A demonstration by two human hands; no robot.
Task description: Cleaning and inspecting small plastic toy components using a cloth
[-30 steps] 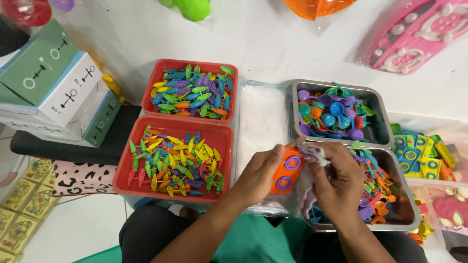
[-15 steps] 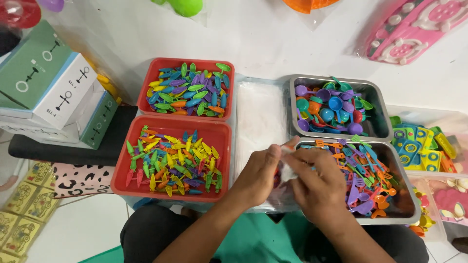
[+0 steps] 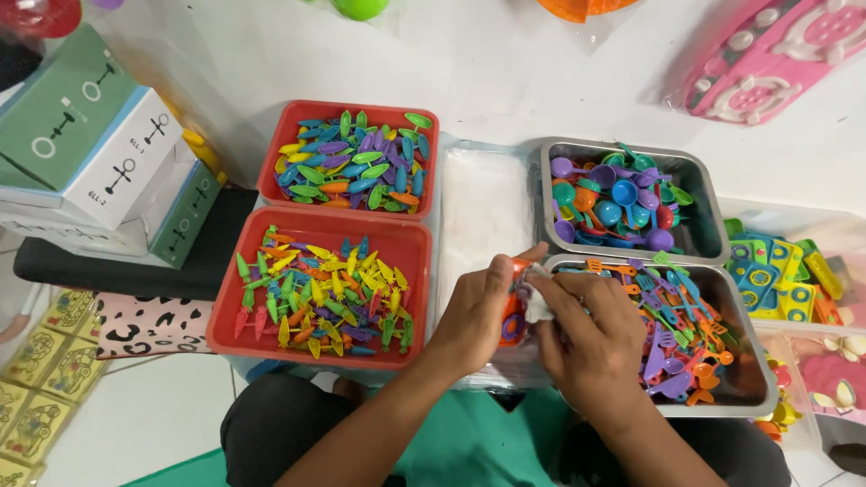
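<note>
While both hands meet above the near edge of the worktop, the left hand point(image 3: 474, 316) closes around an orange toy piece point(image 3: 514, 298), its thumb over the top and fingers hidden behind. The right hand point(image 3: 586, 338) presses in from the other side, fingertips pinching a crumpled clear plastic bag point(image 3: 538, 307) against the piece. The piece sits between the two palms, just beside the near metal tray point(image 3: 753, 397) of mixed plastic utensils. Behind it, a second metal tray point(image 3: 708, 203) holds coloured toy spoons. To the left, two red trays stand one behind the other: the near red tray point(image 3: 410, 298) carries small carrot-shaped pieces, the far red tray point(image 3: 428, 153) leaf-shaped ones. A stack of clear bags point(image 3: 483, 212) lies between red and metal trays. Green and white boxes point(image 3: 90, 144) are piled at the worktop's left edge; packaged toys lie on the white surface beyond.
</note>
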